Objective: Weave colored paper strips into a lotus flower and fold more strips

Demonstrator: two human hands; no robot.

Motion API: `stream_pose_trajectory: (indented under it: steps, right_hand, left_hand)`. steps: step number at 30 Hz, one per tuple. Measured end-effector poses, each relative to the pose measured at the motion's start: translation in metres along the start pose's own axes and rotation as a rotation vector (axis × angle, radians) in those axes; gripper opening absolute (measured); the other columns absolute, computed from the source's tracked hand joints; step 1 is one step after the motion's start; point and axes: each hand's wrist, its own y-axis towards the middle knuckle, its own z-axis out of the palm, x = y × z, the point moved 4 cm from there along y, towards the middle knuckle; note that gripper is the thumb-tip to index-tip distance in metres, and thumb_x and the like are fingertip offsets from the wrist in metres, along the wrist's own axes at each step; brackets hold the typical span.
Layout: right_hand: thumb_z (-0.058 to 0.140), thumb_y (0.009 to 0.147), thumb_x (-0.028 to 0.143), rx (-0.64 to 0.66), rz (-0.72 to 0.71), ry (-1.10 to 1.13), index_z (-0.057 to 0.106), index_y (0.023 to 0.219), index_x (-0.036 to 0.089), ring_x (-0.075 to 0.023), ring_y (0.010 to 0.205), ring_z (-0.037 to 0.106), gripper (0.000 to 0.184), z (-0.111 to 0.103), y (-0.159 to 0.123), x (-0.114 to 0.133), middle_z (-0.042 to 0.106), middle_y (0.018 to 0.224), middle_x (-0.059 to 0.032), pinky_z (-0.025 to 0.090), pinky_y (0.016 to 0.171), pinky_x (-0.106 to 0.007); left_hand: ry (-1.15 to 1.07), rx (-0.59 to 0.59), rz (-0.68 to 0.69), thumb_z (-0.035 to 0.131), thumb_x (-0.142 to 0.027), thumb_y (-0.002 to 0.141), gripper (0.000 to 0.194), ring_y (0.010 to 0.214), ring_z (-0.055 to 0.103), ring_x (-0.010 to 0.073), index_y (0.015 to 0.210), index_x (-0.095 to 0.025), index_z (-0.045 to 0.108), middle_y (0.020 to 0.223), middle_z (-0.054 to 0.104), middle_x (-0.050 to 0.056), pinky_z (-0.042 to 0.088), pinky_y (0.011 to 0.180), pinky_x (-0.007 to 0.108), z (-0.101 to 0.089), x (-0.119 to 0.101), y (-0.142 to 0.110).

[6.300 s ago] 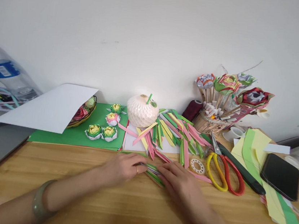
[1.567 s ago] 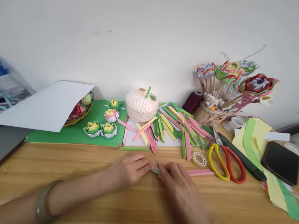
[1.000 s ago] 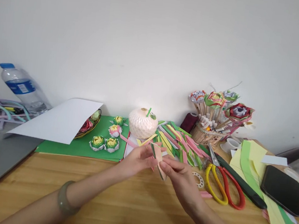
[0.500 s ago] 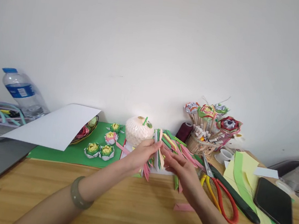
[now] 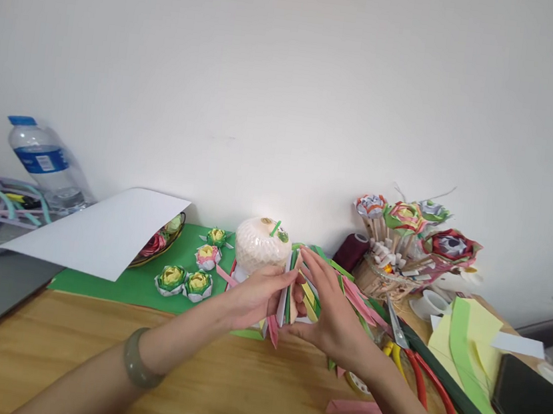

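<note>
My left hand [image 5: 260, 293] pinches a small upright bundle of folded paper pieces [image 5: 288, 296] in white, green and pale pink. My right hand [image 5: 334, 311] spans the bundle from the right, fingertips at its top edge and thumb near its lower edge. Behind the hands stands a white wrapped coconut [image 5: 262, 244] with a green straw-like tab. More folded paper strips [image 5: 356, 299] in pink and green lie behind and beside my right hand, partly hidden by it. Several folded paper lotus flowers [image 5: 198, 283] sit to the left on a green sheet [image 5: 110, 289].
Scissors [image 5: 417, 372] with red handles and a dark green long-handled tool lie at right, near a black phone [image 5: 532, 403]. A basket of paper flowers [image 5: 383, 277] and a maroon thread spool [image 5: 352, 251] stand behind. White paper [image 5: 102, 229] and a water bottle [image 5: 47, 162] are at left.
My right hand has shifted from fingering the bundle's right side to spanning it from top to bottom. The bundle looks more evenly squared. The view has moved slightly.
</note>
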Motion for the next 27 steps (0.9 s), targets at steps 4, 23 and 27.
stream_pose_trajectory:
  steps: [4,23,27]
  right_hand:
    - [0.075,0.061,0.032,0.075,0.023,-0.005,0.001,0.142,0.027,-0.0294,0.135,0.015,0.110,0.002,0.001,-0.003,0.015,0.147,-0.0149,0.031,0.102,-0.048]
    - [0.063,0.074,0.023,0.015,0.023,0.147,0.009,0.141,0.026,-0.0238,0.135,0.018,0.087,0.000,0.001,-0.008,0.019,0.147,-0.0113,0.026,0.106,-0.045]
    - [0.069,0.070,0.028,0.046,0.069,0.267,0.004,0.142,0.027,-0.0244,0.135,0.017,0.096,0.001,0.000,-0.011,0.017,0.148,-0.0105,0.022,0.107,-0.045]
  left_hand:
    - [-0.027,-0.025,0.018,0.064,-0.033,0.075,0.024,0.056,0.058,0.0117,0.081,-0.013,0.054,0.064,0.055,0.000,0.043,0.048,0.021,-0.005,0.001,0.004]
    - [-0.198,0.033,-0.059,0.058,-0.027,0.080,0.016,0.056,0.057,0.0113,0.074,-0.012,0.055,0.059,0.055,0.000,0.044,0.049,0.020,0.003,0.002,0.005]
    - [-0.158,0.018,-0.050,0.060,-0.029,0.079,0.018,0.055,0.056,0.0112,0.074,-0.012,0.055,0.057,0.053,-0.001,0.044,0.048,0.020,0.001,0.004,0.005]
